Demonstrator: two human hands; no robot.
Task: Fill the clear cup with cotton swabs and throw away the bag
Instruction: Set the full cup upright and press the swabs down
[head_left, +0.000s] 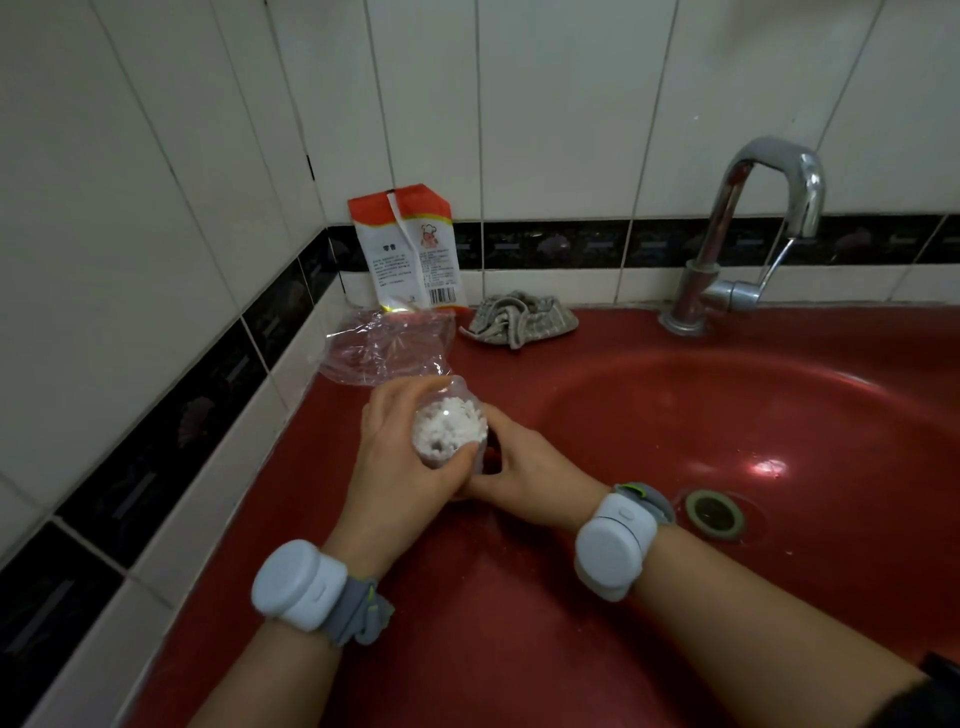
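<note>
glossy dark-red moulded sink basin and counter (675, 395), round metal drain (714, 514) at right; chrome gooseneck faucet (748, 228) at back rim; white glazed wall tiles (545, 104) with black marbled border strip (597, 243) along two walls meeting at a corner; dim light, one bright glare spot on basin

1 head-worn wide-angle view looks forward and down from close above the hands (457, 457), over a red sink (779, 415) set into a tiled corner, its faucet (748, 228) at upper right.
</note>
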